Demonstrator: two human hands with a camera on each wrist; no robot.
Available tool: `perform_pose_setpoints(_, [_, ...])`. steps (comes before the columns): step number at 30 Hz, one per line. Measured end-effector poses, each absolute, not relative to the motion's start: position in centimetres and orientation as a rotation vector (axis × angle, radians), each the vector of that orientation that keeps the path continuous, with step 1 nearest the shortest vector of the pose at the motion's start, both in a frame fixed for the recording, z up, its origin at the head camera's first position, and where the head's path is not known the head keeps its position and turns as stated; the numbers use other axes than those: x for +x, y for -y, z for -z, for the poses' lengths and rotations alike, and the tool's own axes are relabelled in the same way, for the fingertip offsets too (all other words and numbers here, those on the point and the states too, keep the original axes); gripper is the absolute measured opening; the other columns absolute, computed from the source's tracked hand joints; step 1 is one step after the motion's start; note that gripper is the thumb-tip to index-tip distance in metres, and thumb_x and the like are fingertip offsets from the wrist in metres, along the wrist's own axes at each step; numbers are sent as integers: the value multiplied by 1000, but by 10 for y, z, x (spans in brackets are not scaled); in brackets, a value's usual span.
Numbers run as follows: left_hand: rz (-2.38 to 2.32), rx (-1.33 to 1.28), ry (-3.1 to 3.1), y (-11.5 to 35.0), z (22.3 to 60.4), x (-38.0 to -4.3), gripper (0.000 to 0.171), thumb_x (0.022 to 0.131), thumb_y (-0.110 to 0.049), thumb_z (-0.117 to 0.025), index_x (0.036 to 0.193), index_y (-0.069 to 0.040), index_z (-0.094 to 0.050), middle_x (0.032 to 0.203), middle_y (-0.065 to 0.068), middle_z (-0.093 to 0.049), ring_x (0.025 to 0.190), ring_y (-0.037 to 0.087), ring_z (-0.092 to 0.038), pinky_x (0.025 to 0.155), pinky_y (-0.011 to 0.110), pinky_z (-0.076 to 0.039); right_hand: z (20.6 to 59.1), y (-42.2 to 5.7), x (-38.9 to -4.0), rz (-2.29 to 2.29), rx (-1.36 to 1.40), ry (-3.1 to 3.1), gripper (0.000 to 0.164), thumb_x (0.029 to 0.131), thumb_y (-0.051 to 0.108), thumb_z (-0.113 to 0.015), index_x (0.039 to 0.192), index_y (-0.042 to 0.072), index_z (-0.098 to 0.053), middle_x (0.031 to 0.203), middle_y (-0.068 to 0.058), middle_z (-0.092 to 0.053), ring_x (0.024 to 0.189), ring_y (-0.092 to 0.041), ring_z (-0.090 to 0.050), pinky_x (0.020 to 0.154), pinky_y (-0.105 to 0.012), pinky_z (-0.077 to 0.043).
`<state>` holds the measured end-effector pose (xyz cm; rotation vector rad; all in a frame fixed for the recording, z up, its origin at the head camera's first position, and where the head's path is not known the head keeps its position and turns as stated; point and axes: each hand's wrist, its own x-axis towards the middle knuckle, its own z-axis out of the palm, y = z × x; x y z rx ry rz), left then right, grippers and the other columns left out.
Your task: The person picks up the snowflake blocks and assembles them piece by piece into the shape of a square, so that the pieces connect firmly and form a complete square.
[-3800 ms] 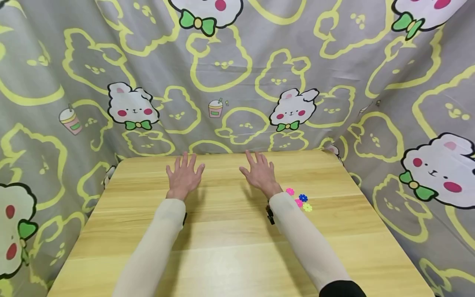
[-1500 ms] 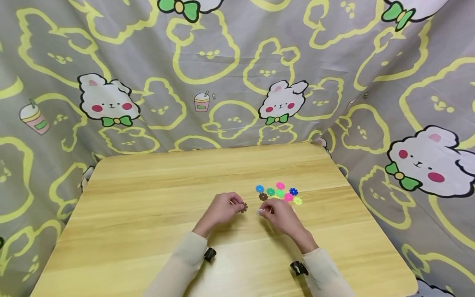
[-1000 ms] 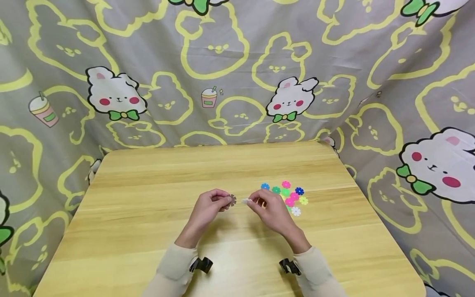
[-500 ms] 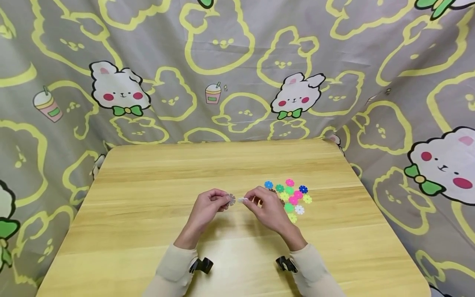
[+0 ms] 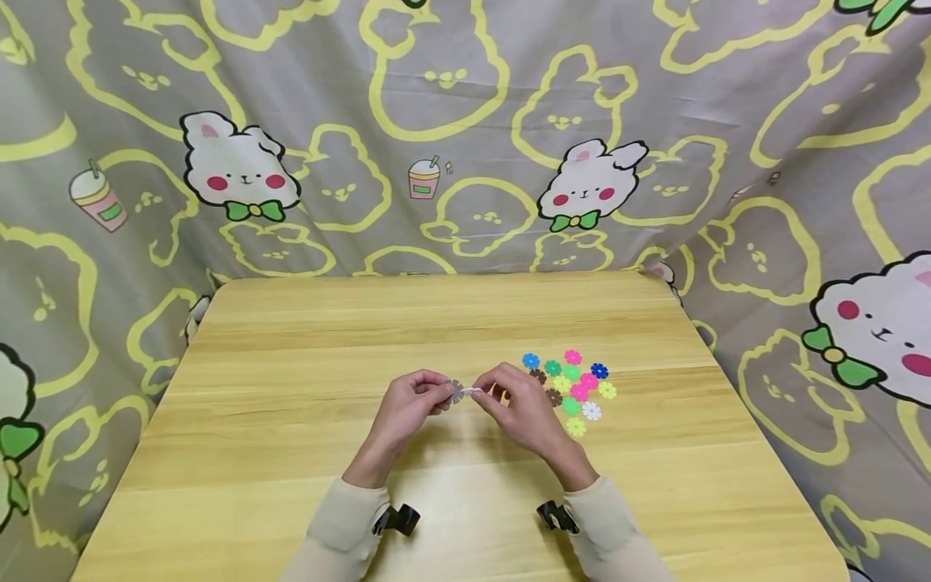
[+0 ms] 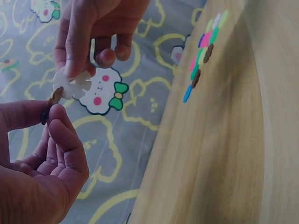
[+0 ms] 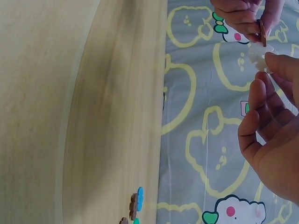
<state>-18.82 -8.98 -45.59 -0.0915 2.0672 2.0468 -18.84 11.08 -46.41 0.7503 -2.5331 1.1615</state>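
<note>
Between finger and thumb, my left hand (image 5: 409, 416) pinches a brown notched flower-shaped disc (image 6: 57, 95), seen nearly edge-on in the left wrist view. My right hand (image 5: 527, 419) pinches a white notched disc (image 6: 78, 87) of the same kind. The two discs meet at their rims, set roughly crosswise to each other; how deep the slots interlock I cannot tell. Both are held above the wooden table (image 5: 305, 388), in front of the body. Fingertips cover part of each disc.
Right of my right hand, several loose flower discs lie flat in a cluster, among them a blue disc (image 5: 531, 360), a dark blue disc (image 5: 600, 370) and a white loose disc (image 5: 592, 411). A patterned grey curtain (image 5: 349, 97) surrounds the table's back and sides.
At first both hands lay spread, palms down, over the far table. Later each held a disc, brown left and white right. The gap between the discs has closed, the right hand moving left.
</note>
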Motion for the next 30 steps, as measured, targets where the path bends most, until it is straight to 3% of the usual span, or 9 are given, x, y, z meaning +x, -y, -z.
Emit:
perform_pose_setpoints(6, [-2045,-101,-2054,91,458,-187,17,87,-13,-70,97,1,-67,83,7,-71,71,15,-64,75,37,-56,465,-107,-188,-1133,799,2469,6,87,15,-72,91,18,-70,86,7,-65,72,-4,-55,62,-27,-52])
perform_pose_setpoints(12, [-2051,-126,-2068,93,460,-187,16,87,-11,-70,96,1,-67,82,7,-71,69,13,-64,76,42,-56,468,-103,-189,-1145,848,2410,4,90,17,-68,90,13,-70,87,5,-67,78,-6,-60,66,-25,-53])
perform_pose_setpoints(24, [-2067,-108,-2052,92,459,-184,14,87,-6,-68,95,5,-64,82,10,-69,68,16,-64,68,30,-55,475,-100,-189,-1091,916,2288,8,89,13,-69,85,7,-70,81,2,-65,73,-7,-62,67,-13,-51])
perform_pose_setpoints(30, [-2079,-110,-2057,91,459,-184,13,87,-4,-68,95,6,-63,80,9,-67,66,14,-62,66,30,-55,475,-95,-190,-1027,909,2272,6,85,9,-72,82,4,-70,78,0,-64,67,-6,-59,62,-9,-47])
